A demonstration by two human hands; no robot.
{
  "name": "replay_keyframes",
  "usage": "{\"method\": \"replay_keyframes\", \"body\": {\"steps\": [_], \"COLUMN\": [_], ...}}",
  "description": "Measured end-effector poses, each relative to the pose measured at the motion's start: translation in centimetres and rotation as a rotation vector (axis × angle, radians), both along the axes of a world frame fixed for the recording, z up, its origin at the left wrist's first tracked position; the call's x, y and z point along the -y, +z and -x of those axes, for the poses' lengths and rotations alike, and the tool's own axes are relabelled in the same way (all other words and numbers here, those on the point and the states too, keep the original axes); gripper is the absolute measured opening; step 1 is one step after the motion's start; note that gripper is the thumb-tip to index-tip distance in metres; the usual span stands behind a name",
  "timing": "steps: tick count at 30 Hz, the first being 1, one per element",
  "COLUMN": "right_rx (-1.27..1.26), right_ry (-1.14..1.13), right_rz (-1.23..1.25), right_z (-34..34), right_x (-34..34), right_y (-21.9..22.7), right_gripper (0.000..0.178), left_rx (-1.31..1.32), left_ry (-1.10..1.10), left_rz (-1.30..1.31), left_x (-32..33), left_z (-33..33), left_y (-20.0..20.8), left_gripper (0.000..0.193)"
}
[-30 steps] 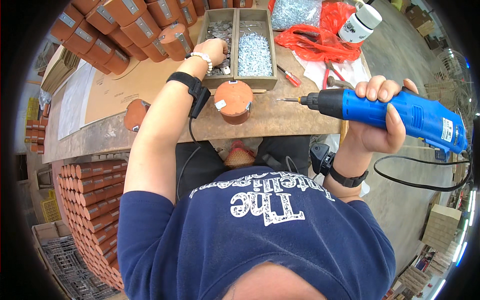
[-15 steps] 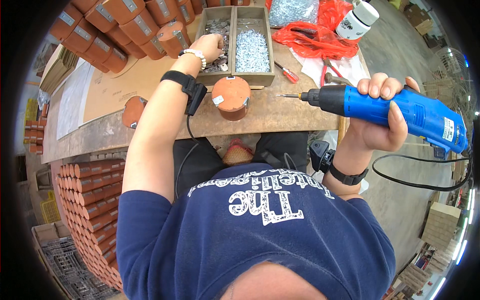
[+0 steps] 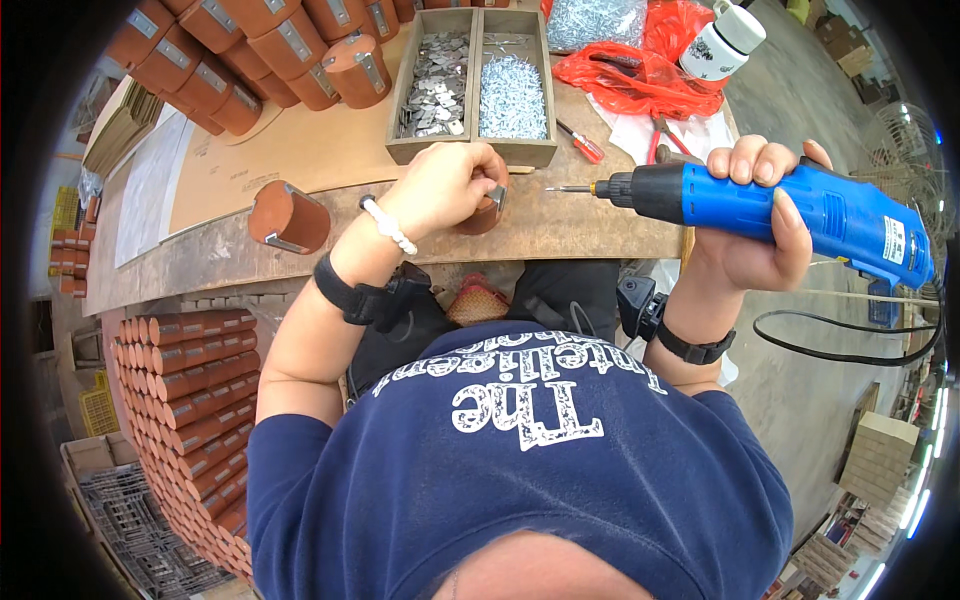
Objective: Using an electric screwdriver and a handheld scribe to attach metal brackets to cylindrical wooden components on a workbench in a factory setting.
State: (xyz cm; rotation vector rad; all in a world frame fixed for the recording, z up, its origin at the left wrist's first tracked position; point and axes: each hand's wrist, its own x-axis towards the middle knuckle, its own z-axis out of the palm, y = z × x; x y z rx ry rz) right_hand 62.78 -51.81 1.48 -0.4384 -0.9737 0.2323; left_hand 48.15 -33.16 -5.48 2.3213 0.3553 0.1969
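Observation:
My left hand (image 3: 448, 185) is closed over a terracotta-coloured cylinder (image 3: 478, 219) near the table's front edge and hides most of it. A grey metal piece shows by the fingertips; I cannot tell whether it is loose or fixed. In my right hand (image 3: 765, 215) is a blue electric screwdriver (image 3: 665, 196), held level with its bit pointing left at the cylinder, a gap between them. Beyond the left hand stands a two-part wooden box (image 3: 398, 152), holding flat metal pieces (image 3: 436, 90) and silvery screws (image 3: 512, 100).
Another cylinder (image 3: 290, 215) lies tilted at the left, with more stacked (image 3: 285, 50) behind. Right of the box lie a red-handled screwdriver (image 3: 582, 145), red plastic bags (image 3: 645, 80) and pliers (image 3: 662, 138). A white bottle (image 3: 722, 45) stands beyond. The tool's black cord (image 3: 850, 364) loops at the right.
My left hand has come out of the box's left compartment, back toward me, onto the cylinder. The blue screwdriver has barely moved.

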Motion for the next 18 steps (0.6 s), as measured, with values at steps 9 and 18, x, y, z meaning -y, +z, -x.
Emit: {"method": "replay_keyframes", "body": {"steps": [9,18], "right_rx": [0.015,0.004], "right_ry": [0.007,0.064], "right_rz": [0.018,0.04], "right_z": [0.2,0.9], "right_x": [-0.3,-1.2], "right_y": [-0.1,-0.3], "right_gripper": [0.052,0.053], "left_rx": [0.302,0.378], "left_ry": [0.311,0.034], "left_rz": [-0.453,-0.53], "left_x": [3.9,-0.2], "left_z": [1.8,5.0], "left_y": [-2.1,-3.7], "left_gripper": [0.041,0.056]}}
